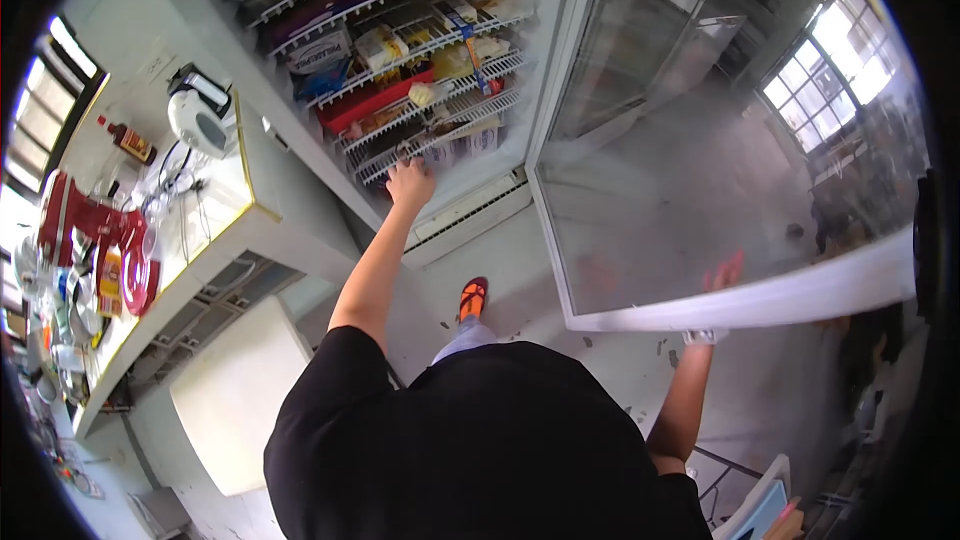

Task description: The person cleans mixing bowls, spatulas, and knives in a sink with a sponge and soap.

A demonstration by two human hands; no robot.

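Observation:
My left hand [410, 182] reaches to the lowest wire shelf [440, 148] of an upright refrigerator. Its fingers are curled at the shelf's front edge around something small that I cannot make out. Just above sit a red tray [378, 100] and a pale wrapped lump [422, 94]. White cups or tubs [484, 136] stand low inside. My right hand [724, 272] is behind the refrigerator's fogged glass door [650, 210], against its far side near the white frame [760, 305]. Through the glass its fingers look stretched out, though blurred. The door stands wide open.
On the left, a counter [215, 210] bears a red stand mixer [125, 240], a white appliance [198, 120] and a bottle [127, 140]. A cream-coloured panel [240, 395] lies below it. A chair [765, 505] is at lower right. My sandalled foot [473, 298] is on the floor.

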